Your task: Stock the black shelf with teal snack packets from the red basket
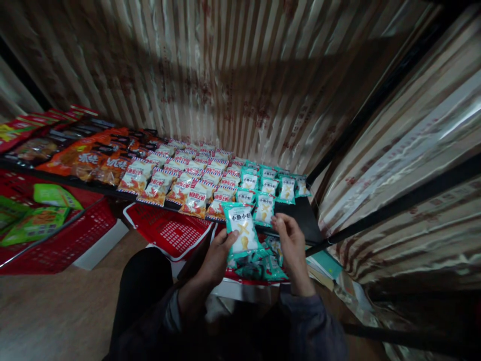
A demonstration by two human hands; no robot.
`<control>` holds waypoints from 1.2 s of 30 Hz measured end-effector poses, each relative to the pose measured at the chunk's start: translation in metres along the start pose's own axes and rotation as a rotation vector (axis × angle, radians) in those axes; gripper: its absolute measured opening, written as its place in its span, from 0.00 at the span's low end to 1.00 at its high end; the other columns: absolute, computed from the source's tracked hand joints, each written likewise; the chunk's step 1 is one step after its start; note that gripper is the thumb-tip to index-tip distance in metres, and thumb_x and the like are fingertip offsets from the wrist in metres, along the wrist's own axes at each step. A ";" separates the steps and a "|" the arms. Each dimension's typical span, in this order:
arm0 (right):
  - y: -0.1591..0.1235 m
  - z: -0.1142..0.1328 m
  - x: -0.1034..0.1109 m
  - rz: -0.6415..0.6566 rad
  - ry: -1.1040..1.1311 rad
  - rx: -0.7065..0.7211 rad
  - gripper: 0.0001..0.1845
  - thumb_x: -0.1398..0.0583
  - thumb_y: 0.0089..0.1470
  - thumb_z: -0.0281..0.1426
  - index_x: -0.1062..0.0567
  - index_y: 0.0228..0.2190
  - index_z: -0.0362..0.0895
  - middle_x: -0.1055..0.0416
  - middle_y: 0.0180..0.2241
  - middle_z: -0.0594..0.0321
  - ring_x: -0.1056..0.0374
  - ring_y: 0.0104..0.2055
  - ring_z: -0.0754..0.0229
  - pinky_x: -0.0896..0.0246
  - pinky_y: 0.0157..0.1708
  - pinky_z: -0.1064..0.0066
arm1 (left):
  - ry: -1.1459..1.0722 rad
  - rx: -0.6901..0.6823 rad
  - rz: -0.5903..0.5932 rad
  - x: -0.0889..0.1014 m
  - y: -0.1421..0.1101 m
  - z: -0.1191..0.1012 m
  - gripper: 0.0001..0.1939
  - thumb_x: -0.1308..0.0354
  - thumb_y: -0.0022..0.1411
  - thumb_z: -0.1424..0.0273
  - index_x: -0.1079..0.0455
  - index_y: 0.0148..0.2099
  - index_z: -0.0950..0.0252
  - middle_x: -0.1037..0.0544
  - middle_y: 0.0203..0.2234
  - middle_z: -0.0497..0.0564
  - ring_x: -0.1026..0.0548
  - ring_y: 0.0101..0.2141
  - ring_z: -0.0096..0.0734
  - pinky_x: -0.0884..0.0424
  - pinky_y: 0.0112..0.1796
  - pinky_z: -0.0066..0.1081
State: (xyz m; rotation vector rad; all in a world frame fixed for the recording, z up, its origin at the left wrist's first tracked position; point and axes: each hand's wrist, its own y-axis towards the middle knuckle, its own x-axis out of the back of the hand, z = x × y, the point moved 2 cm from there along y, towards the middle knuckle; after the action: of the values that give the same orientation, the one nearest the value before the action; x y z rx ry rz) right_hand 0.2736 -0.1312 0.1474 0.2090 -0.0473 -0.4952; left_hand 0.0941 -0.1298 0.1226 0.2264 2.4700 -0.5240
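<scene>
My left hand [216,258] grips a teal-and-white snack bag [242,230], thumb on its front, above the red basket. My right hand [291,245] is closed, with its fingertips pinched at the lower right corner of another teal snack bag [264,208] at the shelf's front edge. Behind it, several matching teal bags [269,185] lie in rows on the black shelf [304,220]. More teal bags [272,265] lie loose in the red basket [259,281] below my hands, partly hidden by them.
Left of the teal bags lie rows of red-and-white snack bags [195,195], then orange packs [90,160] and red packs [26,130]. Red baskets [176,233] stand below the shelf, one with green packs [41,220]. Black frame bars [361,220] and a striped curtain [225,75] bound the space.
</scene>
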 end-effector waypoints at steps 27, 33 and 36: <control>-0.074 -0.062 -0.016 -0.089 0.460 -0.430 0.19 0.26 0.33 0.40 0.24 0.27 0.45 0.25 0.26 0.67 0.31 0.25 0.66 0.34 0.25 0.75 | 0.370 -0.292 0.031 -0.001 0.035 -0.060 0.22 0.32 0.45 0.58 0.25 0.40 0.66 0.20 0.34 0.52 0.23 0.35 0.35 0.29 0.39 0.33; -0.072 -0.072 -0.007 0.050 0.338 -0.403 0.20 0.27 0.36 0.42 0.23 0.30 0.45 0.24 0.26 0.66 0.32 0.27 0.65 0.34 0.28 0.73 | 0.811 -0.295 0.228 -0.002 0.053 -0.080 0.19 0.36 0.48 0.57 0.22 0.37 0.66 0.19 0.29 0.50 0.24 0.31 0.33 0.32 0.32 0.28; -0.071 -0.074 -0.004 0.071 0.287 -0.377 0.20 0.28 0.38 0.43 0.24 0.30 0.44 0.24 0.26 0.66 0.32 0.26 0.64 0.35 0.29 0.72 | 0.984 -0.361 0.235 -0.005 0.056 -0.083 0.16 0.40 0.52 0.59 0.21 0.37 0.64 0.19 0.29 0.48 0.24 0.31 0.33 0.33 0.30 0.27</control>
State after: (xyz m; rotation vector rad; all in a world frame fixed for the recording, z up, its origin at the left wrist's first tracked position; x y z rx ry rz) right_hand 0.2443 -0.1762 0.0607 -0.0927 0.3163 -0.3912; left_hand 0.0706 -0.0447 0.1693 0.7561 3.3360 0.2202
